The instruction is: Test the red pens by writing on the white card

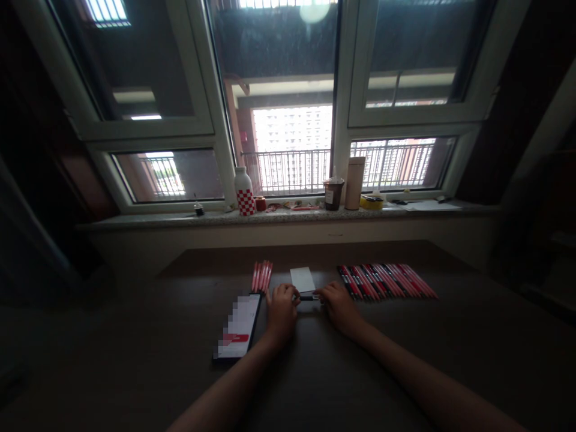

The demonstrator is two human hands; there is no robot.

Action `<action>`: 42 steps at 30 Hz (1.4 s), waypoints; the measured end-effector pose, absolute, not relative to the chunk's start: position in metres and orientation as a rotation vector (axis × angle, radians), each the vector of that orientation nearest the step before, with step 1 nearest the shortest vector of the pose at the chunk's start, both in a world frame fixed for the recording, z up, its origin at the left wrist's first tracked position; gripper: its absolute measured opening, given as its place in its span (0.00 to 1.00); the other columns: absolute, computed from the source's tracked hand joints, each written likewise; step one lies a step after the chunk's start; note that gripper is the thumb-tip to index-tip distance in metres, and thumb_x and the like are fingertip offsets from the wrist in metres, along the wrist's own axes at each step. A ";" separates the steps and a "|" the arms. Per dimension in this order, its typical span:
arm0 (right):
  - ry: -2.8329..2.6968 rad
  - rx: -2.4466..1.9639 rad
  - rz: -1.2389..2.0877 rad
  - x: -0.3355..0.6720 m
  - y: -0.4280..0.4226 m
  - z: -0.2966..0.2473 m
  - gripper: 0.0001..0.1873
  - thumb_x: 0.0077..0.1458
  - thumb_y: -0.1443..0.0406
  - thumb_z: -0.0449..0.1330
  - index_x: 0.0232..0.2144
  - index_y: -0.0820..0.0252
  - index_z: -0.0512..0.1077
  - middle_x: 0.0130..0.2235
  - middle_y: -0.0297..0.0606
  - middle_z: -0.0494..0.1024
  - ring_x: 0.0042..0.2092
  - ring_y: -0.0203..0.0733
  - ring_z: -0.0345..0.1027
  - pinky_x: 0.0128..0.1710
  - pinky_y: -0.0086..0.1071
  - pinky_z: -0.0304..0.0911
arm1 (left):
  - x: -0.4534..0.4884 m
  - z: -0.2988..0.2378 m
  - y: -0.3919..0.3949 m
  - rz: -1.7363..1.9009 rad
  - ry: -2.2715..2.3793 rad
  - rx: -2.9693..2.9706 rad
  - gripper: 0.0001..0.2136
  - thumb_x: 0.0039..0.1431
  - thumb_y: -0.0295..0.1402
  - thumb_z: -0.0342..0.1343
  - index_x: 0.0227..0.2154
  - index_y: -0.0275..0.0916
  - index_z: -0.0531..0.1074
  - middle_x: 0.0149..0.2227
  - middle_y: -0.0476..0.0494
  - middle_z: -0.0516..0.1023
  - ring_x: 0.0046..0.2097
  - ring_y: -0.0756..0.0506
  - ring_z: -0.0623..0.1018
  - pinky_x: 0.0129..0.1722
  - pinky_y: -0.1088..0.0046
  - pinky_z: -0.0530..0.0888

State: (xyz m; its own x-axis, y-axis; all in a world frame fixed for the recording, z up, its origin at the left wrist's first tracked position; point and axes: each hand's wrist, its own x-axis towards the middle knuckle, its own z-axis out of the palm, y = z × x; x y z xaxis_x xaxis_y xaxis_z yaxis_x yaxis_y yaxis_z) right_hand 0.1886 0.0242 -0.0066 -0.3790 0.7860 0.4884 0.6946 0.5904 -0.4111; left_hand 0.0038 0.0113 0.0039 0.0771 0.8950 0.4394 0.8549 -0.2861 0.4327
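Big window (276, 60) past your desk's (315, 384) far edge. Your left hand (282, 309) and right hand (341, 307) look equally close to one black pen (308, 298), pinching an end each; it runs crosswise between them, roughly parallel to that edge. Count-wise: one row of red-and-black pens (384, 282) toward the far right corner, too packed to total, one phone (238, 327), roughly five red pens (261, 276) beyond it, one white slip (302, 279).

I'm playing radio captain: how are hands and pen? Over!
Left hand and right hand: pinching dark pen. White card just beyond. Phone close, left side.
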 end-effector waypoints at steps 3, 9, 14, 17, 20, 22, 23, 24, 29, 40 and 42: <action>-2.125 -1.197 0.188 0.188 0.022 -0.006 0.14 0.55 0.70 0.58 0.45 0.61 0.71 0.41 0.43 0.74 0.46 0.47 0.62 0.47 0.39 0.58 | 0.003 0.003 0.012 1.007 1.834 2.257 0.08 0.56 0.22 0.51 0.34 0.41 0.70 0.42 0.46 0.74 0.49 0.44 0.70 0.58 0.57 0.54; -2.063 -1.242 0.181 0.188 0.022 -0.006 0.08 0.55 0.72 0.57 0.37 0.59 0.73 0.37 0.41 0.72 0.43 0.44 0.63 0.45 0.37 0.59 | 0.003 0.003 0.011 1.026 1.814 2.249 0.07 0.55 0.22 0.51 0.33 0.41 0.70 0.42 0.46 0.74 0.49 0.44 0.70 0.58 0.57 0.54; -2.112 -1.213 0.075 0.187 0.023 -0.005 0.07 0.57 0.70 0.57 0.37 0.59 0.74 0.38 0.40 0.75 0.45 0.47 0.62 0.46 0.39 0.58 | 0.004 0.005 0.010 1.008 1.834 2.225 0.08 0.55 0.22 0.51 0.34 0.40 0.71 0.43 0.46 0.74 0.50 0.44 0.70 0.58 0.57 0.55; -2.125 -1.222 0.040 0.186 0.024 -0.006 0.08 0.59 0.68 0.56 0.38 0.58 0.74 0.38 0.41 0.75 0.45 0.47 0.62 0.46 0.39 0.58 | 0.004 0.005 0.011 1.018 1.827 2.232 0.08 0.55 0.22 0.51 0.34 0.40 0.71 0.43 0.46 0.74 0.49 0.44 0.70 0.58 0.57 0.55; -2.121 -1.232 0.047 0.186 0.024 -0.008 0.08 0.59 0.67 0.57 0.40 0.58 0.74 0.39 0.41 0.75 0.46 0.48 0.62 0.47 0.39 0.58 | 0.003 0.004 0.011 1.028 1.829 2.235 0.07 0.56 0.23 0.51 0.34 0.40 0.71 0.43 0.46 0.74 0.49 0.44 0.70 0.58 0.57 0.55; -2.109 -1.237 0.068 0.187 0.023 -0.007 0.09 0.57 0.67 0.59 0.42 0.57 0.73 0.40 0.40 0.75 0.47 0.48 0.62 0.47 0.39 0.58 | 0.003 0.004 0.012 1.032 1.835 2.232 0.07 0.55 0.23 0.52 0.34 0.41 0.71 0.43 0.46 0.74 0.49 0.44 0.70 0.58 0.57 0.55; -2.102 -1.240 0.079 0.187 0.023 -0.006 0.10 0.56 0.67 0.60 0.42 0.57 0.72 0.40 0.40 0.75 0.47 0.48 0.62 0.47 0.39 0.58 | 0.003 0.003 0.012 1.034 1.835 2.229 0.07 0.55 0.23 0.52 0.34 0.41 0.71 0.43 0.46 0.74 0.50 0.44 0.70 0.58 0.57 0.55; -2.097 -1.243 0.089 0.187 0.022 -0.005 0.11 0.55 0.68 0.60 0.42 0.58 0.72 0.40 0.40 0.76 0.47 0.48 0.62 0.47 0.39 0.58 | 0.003 0.003 0.012 1.035 1.831 2.227 0.07 0.55 0.23 0.52 0.34 0.41 0.71 0.43 0.46 0.74 0.50 0.44 0.70 0.58 0.57 0.55; -2.101 -1.243 0.085 0.187 0.020 -0.002 0.07 0.56 0.69 0.59 0.38 0.57 0.73 0.38 0.38 0.76 0.46 0.47 0.62 0.47 0.38 0.58 | 0.003 0.003 0.012 1.051 1.805 2.212 0.08 0.56 0.22 0.51 0.34 0.40 0.71 0.43 0.45 0.73 0.50 0.44 0.70 0.59 0.56 0.54; -2.115 -1.260 0.030 0.187 0.023 -0.006 0.08 0.60 0.63 0.56 0.39 0.57 0.74 0.38 0.41 0.75 0.45 0.48 0.62 0.46 0.39 0.58 | 0.003 0.004 0.011 1.044 1.812 2.219 0.09 0.56 0.23 0.49 0.35 0.40 0.71 0.44 0.45 0.73 0.50 0.44 0.70 0.58 0.56 0.55; -2.102 -1.253 0.054 0.187 0.021 -0.005 0.09 0.58 0.63 0.58 0.41 0.57 0.73 0.40 0.41 0.75 0.46 0.48 0.61 0.46 0.40 0.58 | 0.003 0.004 0.011 1.041 1.818 2.218 0.09 0.56 0.22 0.49 0.35 0.40 0.71 0.44 0.45 0.73 0.50 0.44 0.70 0.58 0.56 0.55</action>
